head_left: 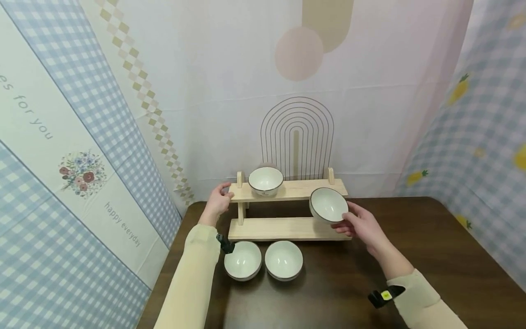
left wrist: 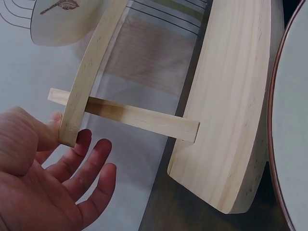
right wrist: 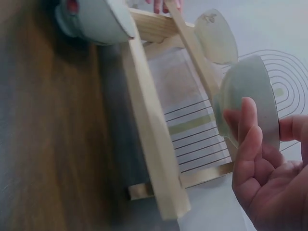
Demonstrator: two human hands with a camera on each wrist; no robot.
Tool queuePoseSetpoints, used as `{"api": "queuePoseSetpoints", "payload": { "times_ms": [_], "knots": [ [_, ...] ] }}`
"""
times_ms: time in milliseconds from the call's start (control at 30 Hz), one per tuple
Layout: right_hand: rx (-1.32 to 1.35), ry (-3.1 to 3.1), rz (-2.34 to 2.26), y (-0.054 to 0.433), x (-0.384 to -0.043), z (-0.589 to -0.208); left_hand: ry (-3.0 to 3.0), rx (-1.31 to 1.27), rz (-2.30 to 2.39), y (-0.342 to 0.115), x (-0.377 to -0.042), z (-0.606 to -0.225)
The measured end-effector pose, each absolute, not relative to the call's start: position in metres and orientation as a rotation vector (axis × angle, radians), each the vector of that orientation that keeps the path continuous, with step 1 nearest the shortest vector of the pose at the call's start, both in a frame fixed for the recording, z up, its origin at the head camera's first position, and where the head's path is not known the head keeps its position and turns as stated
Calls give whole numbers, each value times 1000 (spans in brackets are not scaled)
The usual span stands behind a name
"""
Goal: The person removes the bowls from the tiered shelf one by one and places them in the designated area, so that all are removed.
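A white bowl with a dark rim (head_left: 328,205) is tilted in front of the right end of the upper shelf. My right hand (head_left: 361,227) pinches it by its right side; in the right wrist view the thumb is at the rim and the fingers (right wrist: 249,120) are against the outside. At the left end of the two-tier wooden rack (head_left: 287,229), my left hand (head_left: 218,201) grips the upper board, its other fingers (left wrist: 103,187) spread below. Another white bowl (head_left: 265,181) stands on the upper shelf, left of the middle.
Two more white bowls, one on the left (head_left: 243,261) and one beside it (head_left: 284,261), stand on the dark wooden table (head_left: 328,297) before the rack. A printed cloth (head_left: 222,114) hangs right behind the rack, with checked cloths at both sides.
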State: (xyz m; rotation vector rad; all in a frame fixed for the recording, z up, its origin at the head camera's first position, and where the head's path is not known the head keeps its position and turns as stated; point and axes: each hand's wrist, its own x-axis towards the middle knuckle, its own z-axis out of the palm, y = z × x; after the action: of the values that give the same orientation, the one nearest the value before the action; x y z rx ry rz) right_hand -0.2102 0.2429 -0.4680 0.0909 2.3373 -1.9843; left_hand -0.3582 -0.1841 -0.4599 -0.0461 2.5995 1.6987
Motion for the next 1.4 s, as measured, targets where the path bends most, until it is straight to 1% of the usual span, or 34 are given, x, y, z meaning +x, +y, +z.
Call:
{"api": "queuePoseSetpoints", "payload": {
  "times_ms": [300,800,1033,1400],
  "knots": [
    [45,2347,-1868,243,-187,-488,2598,-36,1698,-187,-358,-460],
    [57,2247,-1844,245,-149,-525,2599,-26,1699,-185,-354,-459],
    [32,2226,-1820,252,-136,-533,2606,-48,1688,-184,-355,-459],
    [17,2182,-1786,252,-128,-536,2623,-56,1686,-183,-354,-457]
  ]
}}
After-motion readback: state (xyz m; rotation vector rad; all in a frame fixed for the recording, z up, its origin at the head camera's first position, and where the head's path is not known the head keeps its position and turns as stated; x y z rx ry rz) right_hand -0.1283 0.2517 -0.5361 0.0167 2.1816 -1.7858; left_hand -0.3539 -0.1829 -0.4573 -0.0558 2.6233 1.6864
